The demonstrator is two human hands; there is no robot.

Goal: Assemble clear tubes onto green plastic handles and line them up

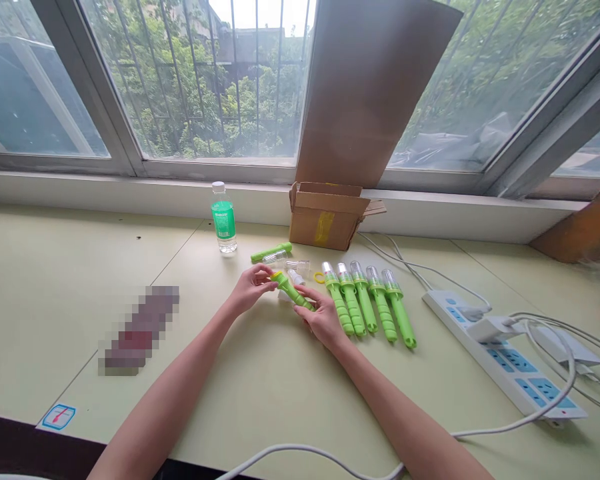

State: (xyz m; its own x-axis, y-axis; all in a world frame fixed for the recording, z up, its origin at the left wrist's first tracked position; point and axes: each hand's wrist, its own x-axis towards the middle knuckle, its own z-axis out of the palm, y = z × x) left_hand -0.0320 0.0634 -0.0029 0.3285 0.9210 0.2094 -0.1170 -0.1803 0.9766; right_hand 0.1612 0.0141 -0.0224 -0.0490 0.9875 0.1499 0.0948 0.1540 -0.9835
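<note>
A green flashlight handle [295, 291] with a yellow ring [278, 275] at its head is held between my two hands. My right hand [323, 315] is closed round its lower grip. With pinched fingers, my left hand [253, 288] holds the ringed end. Just beyond lie another green handle [271, 252], a clear plastic cover [275, 259], a second clear cover [300, 265] and a small white part [296, 277], partly hidden. A loose yellow ring [319, 277] rests right of them. Several green flashlights with clear tops [363, 300] lie in a row beside my right hand.
A water bottle [223, 220] and an open cardboard box [325, 217] stand at the back by the window. A white power strip [503, 360] with plugs and cables lies on the right. One cable [300, 448] crosses the front edge. A blurred object [143, 330] lies left.
</note>
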